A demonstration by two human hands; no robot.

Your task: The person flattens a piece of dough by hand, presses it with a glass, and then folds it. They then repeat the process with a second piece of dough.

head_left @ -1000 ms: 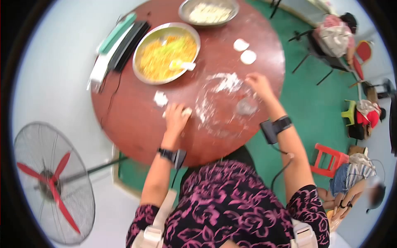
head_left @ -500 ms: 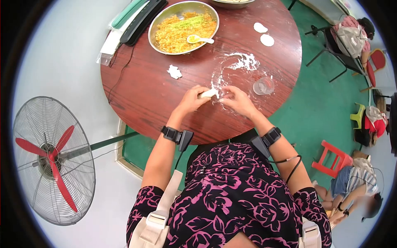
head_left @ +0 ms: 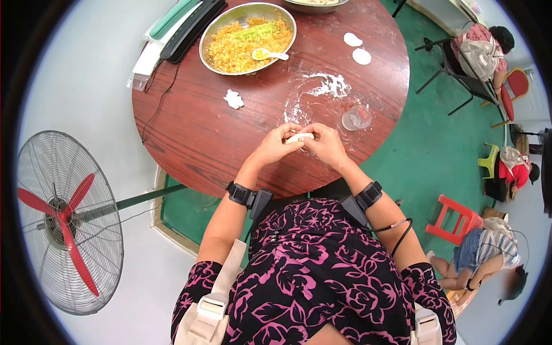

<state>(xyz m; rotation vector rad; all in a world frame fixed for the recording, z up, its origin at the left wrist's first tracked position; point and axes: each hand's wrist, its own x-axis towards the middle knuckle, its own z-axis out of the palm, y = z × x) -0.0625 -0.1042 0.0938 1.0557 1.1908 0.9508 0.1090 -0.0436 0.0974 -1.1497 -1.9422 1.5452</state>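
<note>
Between both hands, over the front part of the round table [head_left: 190, 126], is a small white piece of dough [head_left: 299, 137]. My left hand [head_left: 277, 144] is closed round its left end, and my right hand [head_left: 326, 144] pinches its right end. White flour [head_left: 330, 85] is smeared on the wood beyond the hands. A clear glass [head_left: 357, 117] stands to the right of my right hand. Two flat white dough rounds [head_left: 361, 56] lie farther back on the right. A small white clump [head_left: 233, 99] sits at the left.
A metal bowl [head_left: 203, 56] of orange and green filling holds a white spoon [head_left: 270, 54]. Behind it is another bowl [head_left: 317, 8]. A black device [head_left: 195, 31] lies at the back left. A fan [head_left: 69, 221], a red stool [head_left: 454, 221] and several seated people are around.
My right hand has closed in on the dough, which both hands now hold. The dough sits more level between the fingers. The whole view has shifted slightly.
</note>
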